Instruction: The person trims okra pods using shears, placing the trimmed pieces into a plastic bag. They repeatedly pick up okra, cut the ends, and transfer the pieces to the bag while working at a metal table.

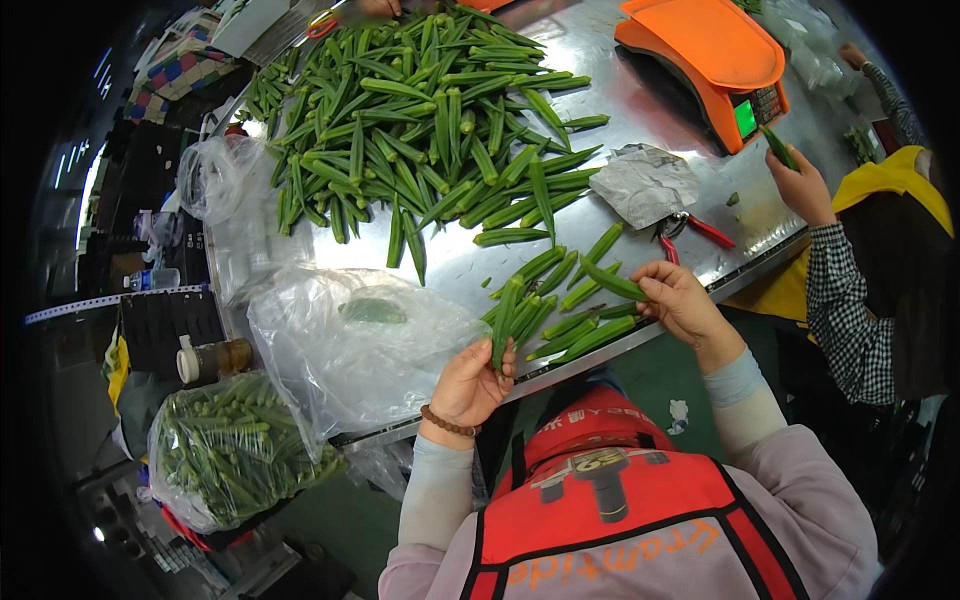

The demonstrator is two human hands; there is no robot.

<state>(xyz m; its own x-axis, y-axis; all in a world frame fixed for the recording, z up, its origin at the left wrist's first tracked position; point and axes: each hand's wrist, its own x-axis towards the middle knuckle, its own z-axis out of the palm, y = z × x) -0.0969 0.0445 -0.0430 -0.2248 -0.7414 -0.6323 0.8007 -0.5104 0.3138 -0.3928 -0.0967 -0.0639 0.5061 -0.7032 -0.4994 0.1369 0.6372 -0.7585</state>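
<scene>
My left hand (472, 381) grips an okra pod (507, 315) near its lower end, so the pod points up and away from me. Between the fingertips of my right hand (679, 304) is another okra pod (611, 281), tilted up to the left. Loose okra pods (581, 337) lie in small groups on the metal table (457, 262) between and beyond my hands. Farther back spreads a large heap of okra (420, 127). A clear plastic bag (360, 352) lies just left of my left hand, with a green shape showing through it.
Red-handled pruning shears (679, 229) lie beside crumpled paper (646, 186). An orange scale (705, 52) stands at the back right. A co-worker's hand (801, 184) at the right holds an okra pod. A filled bag of okra (232, 450) and a bottle (214, 358) are at the left.
</scene>
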